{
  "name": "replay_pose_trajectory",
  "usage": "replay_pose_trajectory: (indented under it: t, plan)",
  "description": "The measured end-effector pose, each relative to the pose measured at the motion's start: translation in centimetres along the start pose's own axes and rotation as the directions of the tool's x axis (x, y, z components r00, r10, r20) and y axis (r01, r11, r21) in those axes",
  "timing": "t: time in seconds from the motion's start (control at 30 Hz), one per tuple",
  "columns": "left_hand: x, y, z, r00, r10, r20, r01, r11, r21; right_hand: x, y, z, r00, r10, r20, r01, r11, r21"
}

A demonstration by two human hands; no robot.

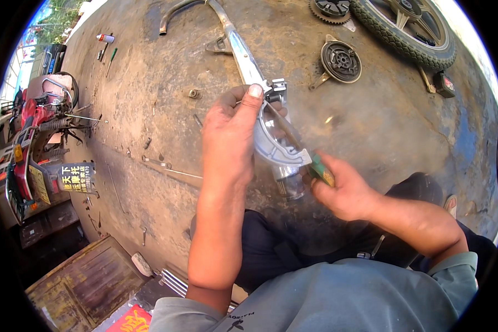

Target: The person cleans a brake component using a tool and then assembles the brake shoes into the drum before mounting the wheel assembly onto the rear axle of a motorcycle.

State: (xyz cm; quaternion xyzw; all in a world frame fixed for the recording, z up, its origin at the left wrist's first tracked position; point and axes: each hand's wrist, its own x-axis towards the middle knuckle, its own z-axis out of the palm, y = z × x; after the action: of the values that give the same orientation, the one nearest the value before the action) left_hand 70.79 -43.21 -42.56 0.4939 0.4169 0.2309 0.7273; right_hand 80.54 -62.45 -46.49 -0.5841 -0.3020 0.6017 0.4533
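Note:
My left hand (229,127) is closed on a curved silver brake shoe (276,151), thumb on top near its upper end. A metal fitting (277,87) shows beside the thumb; whether it belongs to the shoe I cannot tell. My right hand (343,188) grips the green handle of a file-like tool (323,170). Its long flat blade runs up along the inner side of the shoe's curve, and the exact kind of tool is unclear. Beneath both hands a chrome exhaust pipe (239,48) lies on the floor, partly hidden.
Ahead on the stained concrete lie a spoked wheel with tyre (454,52), a round brake plate (341,61) and a toothed sprocket (331,8). A red motorcycle (30,119) stands at left, near scattered tools, a spray can (105,38) and a wooden board (88,282).

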Motion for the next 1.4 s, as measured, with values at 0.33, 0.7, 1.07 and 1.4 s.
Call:
replay_pose_trajectory:
  t: [0.33, 0.7, 1.07, 1.4]
  plan:
    - [0.4, -0.3, -1.0, 0.999, 0.032, -0.017, -0.031, 0.999, 0.044, 0.6, -0.1, -1.2, 0.987, -0.141, 0.078, 0.15, 0.982, -0.116]
    - [0.2, -0.3, -0.1, 1.0, 0.011, 0.006, -0.012, 0.998, 0.063, 0.1, -0.5, -0.9, 0.984, -0.18, -0.015, 0.17, 0.951, -0.259]
    - [0.2, -0.3, 0.1, 1.0, 0.019, 0.011, -0.02, 0.998, 0.062, -0.3, -1.1, -0.3, 0.994, -0.072, -0.084, 0.052, 0.973, -0.224]
    - [1.1, 1.0, -2.0, 0.997, 0.064, -0.05, -0.064, 0.998, 0.004, 0.5, 0.0, -3.2, 0.989, -0.048, 0.138, 0.063, 0.992, -0.108]
